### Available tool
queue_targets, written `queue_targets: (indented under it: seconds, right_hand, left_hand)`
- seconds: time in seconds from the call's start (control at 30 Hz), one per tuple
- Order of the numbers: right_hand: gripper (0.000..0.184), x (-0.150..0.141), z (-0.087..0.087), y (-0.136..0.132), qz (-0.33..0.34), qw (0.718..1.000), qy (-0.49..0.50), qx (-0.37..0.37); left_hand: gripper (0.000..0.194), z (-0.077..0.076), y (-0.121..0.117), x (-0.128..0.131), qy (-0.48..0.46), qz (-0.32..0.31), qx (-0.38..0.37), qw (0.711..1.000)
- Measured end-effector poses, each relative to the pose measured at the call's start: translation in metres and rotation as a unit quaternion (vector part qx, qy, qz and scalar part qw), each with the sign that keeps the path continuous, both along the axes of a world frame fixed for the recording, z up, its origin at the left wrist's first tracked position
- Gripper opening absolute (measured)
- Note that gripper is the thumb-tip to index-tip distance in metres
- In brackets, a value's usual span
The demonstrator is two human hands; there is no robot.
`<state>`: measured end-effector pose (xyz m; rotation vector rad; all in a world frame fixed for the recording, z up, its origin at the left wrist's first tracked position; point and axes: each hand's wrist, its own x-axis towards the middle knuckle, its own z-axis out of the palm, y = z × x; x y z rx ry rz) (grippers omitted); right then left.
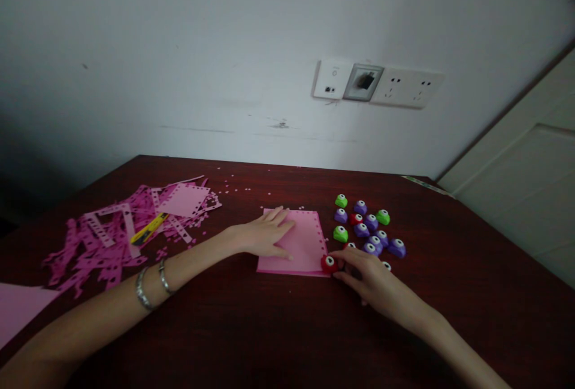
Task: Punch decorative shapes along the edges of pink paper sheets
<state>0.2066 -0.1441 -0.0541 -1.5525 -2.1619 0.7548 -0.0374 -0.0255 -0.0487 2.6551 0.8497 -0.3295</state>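
Note:
A pink sheet of paper [308,245] lies on the dark table, with small holes punched along its top and right edges. My left hand [267,233] rests flat on its left part, fingers spread. At the sheet's lower right corner sits a red craft punch [329,264] with a white and black button. The thumb and fingers of my right hand [366,272] close on its right side. Just beyond that hand stand several more punches, among them a green one [340,234], a purple one [397,248] and a red one [356,219]. My right hand partly covers some of them.
To the left lies a heap of punched pink paper strips [128,221], with a yellow utility knife [149,229] and a punched pink card [185,199] on it. Another pink sheet [22,311] is at the far left. Behind the table rises a wall with sockets [406,87].

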Motion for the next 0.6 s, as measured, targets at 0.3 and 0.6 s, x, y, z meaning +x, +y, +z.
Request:
queue_targets:
  seconds: [0.3,0.6]
  right_hand:
    - [0.035,0.006,0.016,0.01,-0.087,0.975,0.063,-0.192]
    - [0.046,0.008,0.032,0.04,-0.042,0.925,0.051,-0.374]
  left_hand:
    - [0.05,0.021,-0.005,0.008,-0.205,0.025,0.044,0.978]
    - [0.032,0.021,-0.004,0.036,-0.209,0.078,-0.232,0.947]
